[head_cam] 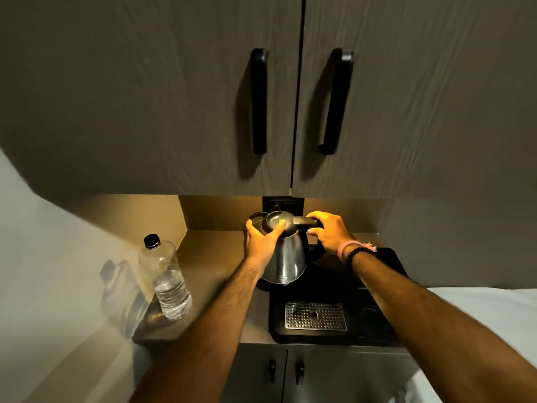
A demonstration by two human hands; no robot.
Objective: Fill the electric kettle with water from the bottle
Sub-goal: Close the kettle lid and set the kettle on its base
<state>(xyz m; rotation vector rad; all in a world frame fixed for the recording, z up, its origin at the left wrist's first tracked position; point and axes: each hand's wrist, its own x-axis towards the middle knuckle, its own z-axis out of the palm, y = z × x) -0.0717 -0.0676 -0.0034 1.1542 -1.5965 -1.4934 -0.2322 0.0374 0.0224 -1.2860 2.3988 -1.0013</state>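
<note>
Kettle (286, 254), steel with a dark lid, stands at the back of the counter (209, 257) with both hands on it.

Its lid is down, and the left hand (261, 242) is closed over the lid's near edge, thumb along the top and palm against the kettle's left side. The right hand (329, 232) is wrapped around the black handle (305, 221) that juts rightward from the lid; two bands circle that wrist. In front of the kettle lies a black tray (374, 289) with a perforated metal drip grate (316, 316). Well to the left, near the counter's edge, the plastic bottle (165, 276) stands capped and upright, water filling roughly its lower half. Dark cabinet doors (145, 97) with two black pulls hang above.
</note>
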